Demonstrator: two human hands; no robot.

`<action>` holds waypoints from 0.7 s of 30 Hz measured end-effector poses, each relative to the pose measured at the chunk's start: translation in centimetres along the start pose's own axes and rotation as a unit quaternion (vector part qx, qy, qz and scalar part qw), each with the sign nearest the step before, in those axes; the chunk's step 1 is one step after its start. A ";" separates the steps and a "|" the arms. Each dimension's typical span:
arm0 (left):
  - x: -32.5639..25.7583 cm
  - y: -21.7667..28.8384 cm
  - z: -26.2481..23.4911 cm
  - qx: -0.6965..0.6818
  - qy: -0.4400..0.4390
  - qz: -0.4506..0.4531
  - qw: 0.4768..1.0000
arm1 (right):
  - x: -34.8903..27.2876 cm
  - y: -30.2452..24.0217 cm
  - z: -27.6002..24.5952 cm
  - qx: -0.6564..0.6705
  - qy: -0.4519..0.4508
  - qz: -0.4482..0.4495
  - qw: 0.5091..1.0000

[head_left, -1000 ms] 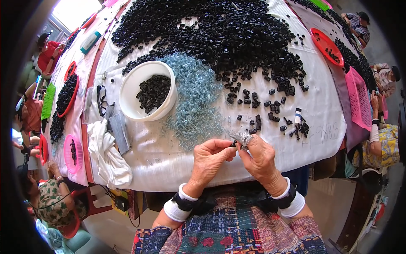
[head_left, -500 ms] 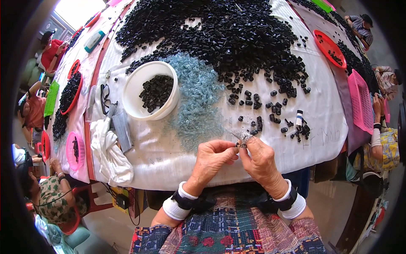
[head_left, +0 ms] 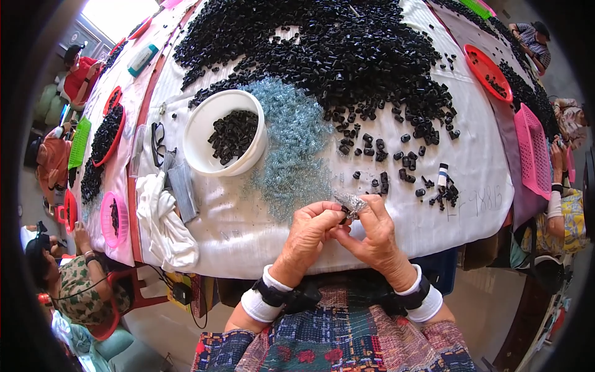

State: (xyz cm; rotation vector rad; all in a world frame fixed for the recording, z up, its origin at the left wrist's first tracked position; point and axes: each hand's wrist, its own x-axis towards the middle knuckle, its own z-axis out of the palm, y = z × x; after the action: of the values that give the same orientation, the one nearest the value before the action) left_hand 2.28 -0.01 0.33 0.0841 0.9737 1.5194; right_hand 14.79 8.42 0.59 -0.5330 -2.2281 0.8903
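Since the earlier frames, both hands have moved a little lower toward the near table (head_left: 248,235) edge, still pressed together. From the head camera, the left hand (head_left: 310,232) and the right hand (head_left: 375,239) pinch, fingers nearly closed, a small black piece with a thin silvery spring (head_left: 350,203) between their fingertips. Both look very light; the piece seems stiff, the spring bendy and easy to drop, so hold by the piece.

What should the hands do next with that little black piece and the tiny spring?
Probably press the small spring into the black piece. Both the left hand and right hand pinch them together just above the table edge, so they look lined up but perhaps not yet joined.
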 end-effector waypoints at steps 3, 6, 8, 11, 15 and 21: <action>-0.1 0.1 0.4 -0.004 0.013 -0.003 1.000 | -0.1 0.1 0.1 -0.028 0.009 -0.017 0.999; -0.2 0.2 0.3 0.009 0.011 -0.007 1.000 | -0.1 0.0 0.2 -0.050 0.009 -0.026 0.998; -0.2 0.2 0.4 0.013 0.013 -0.009 1.000 | -0.1 -0.1 0.0 -0.059 0.002 -0.030 0.998; -0.2 0.3 0.5 0.030 0.016 -0.017 0.999 | -0.1 -0.2 -0.3 -0.070 -0.004 -0.033 0.997; -0.2 0.2 0.1 0.050 0.001 -0.021 0.999 | 0.0 -0.2 -0.7 -0.062 -0.002 -0.039 0.997; -0.3 0.0 0.1 0.094 0.004 -0.036 0.995 | -0.2 0.3 -1.0 -0.049 0.019 -0.020 0.998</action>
State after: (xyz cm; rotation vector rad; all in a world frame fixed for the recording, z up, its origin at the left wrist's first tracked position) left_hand 2.39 -0.21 0.47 0.1752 1.1131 1.3615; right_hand 15.69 9.00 0.84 -0.5436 -2.2497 0.7469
